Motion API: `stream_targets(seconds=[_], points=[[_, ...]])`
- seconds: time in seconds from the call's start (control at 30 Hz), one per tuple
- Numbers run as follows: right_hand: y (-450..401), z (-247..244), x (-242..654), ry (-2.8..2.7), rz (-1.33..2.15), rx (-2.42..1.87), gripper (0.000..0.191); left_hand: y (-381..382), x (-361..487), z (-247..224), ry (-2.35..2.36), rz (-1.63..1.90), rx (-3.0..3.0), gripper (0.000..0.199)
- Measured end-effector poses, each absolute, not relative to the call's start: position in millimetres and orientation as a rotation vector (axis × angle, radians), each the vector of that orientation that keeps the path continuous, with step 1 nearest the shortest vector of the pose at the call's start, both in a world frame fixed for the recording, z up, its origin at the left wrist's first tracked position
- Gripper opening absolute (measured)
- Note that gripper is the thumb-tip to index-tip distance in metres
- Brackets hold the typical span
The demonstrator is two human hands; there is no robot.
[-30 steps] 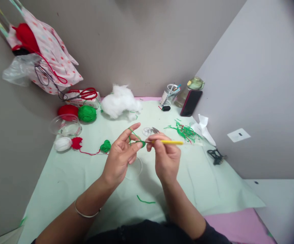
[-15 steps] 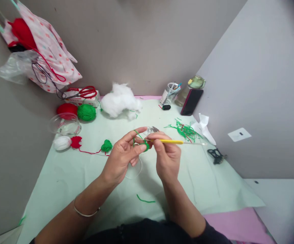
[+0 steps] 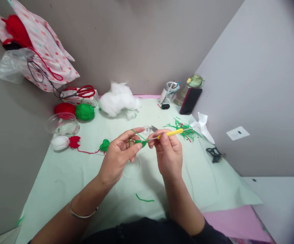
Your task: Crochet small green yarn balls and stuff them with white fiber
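Between thumb and fingers, my left hand (image 3: 118,154) pinches a small green crochet piece (image 3: 140,143), with green yarn looped over its raised index finger. My right hand (image 3: 171,152) grips a crochet hook (image 3: 171,133) by its yellow handle. The hook's thin metal shaft points left and meets the edge of the green piece; its tip is too small to make out. Just left of my left hand lies a little ball of green yarn (image 3: 104,145). A short green yarn end (image 3: 144,198) rests on the cloth below both hands.
White stuffing (image 3: 119,101) sits at the back, left of a cup of tools (image 3: 169,93) and a leaning phone (image 3: 190,101). Green yarn scraps (image 3: 182,128) lie right. At left are a green yarn ball (image 3: 85,112), red-handled scissors (image 3: 82,91) and a clear plastic bowl (image 3: 63,124).
My right hand has drawn the hook rightward relative to the green piece, and its handle now tilts up to the right. My left hand still holds the piece, lower and flatter.
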State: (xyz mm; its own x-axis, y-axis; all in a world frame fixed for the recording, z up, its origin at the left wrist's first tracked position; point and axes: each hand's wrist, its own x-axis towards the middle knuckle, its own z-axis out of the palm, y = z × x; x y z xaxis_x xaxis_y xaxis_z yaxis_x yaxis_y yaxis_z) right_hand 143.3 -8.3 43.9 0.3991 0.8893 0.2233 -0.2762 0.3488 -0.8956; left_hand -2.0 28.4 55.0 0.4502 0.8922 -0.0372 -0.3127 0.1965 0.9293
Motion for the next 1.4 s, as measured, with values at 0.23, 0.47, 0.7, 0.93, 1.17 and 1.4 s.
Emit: stream_targets(seconds=[0.23, 0.47, 0.7, 0.93, 1.17, 1.4], points=[[-19, 39, 139, -1.294, 0.29, -1.105, 0.02, 25, -1, 59, 0.891, 1.045, 1.271, 0.032], [-17, 26, 134, -1.493, -0.165, -1.103, 0.038, 25, 2, 57, 0.637, 0.854, 0.86, 0.053], [-13, 44, 139, -1.03, 0.571, -0.956, 0.019, 33, -3, 62, 0.553, 0.816, 0.733, 0.042], [-15, 34, 133, -1.341, 0.283, -1.079, 0.027, 26, 4, 55, 0.634, 0.939, 0.808, 0.041], [-15, 35, 139, -1.207, 0.303, -1.059, 0.023, 35, 0, 58, 0.52, 0.753, 0.504, 0.031], [-12, 41, 139, -1.097, 0.629, -1.016, 0.014, 27, 3, 55, 0.588, 0.911, 0.846, 0.033]])
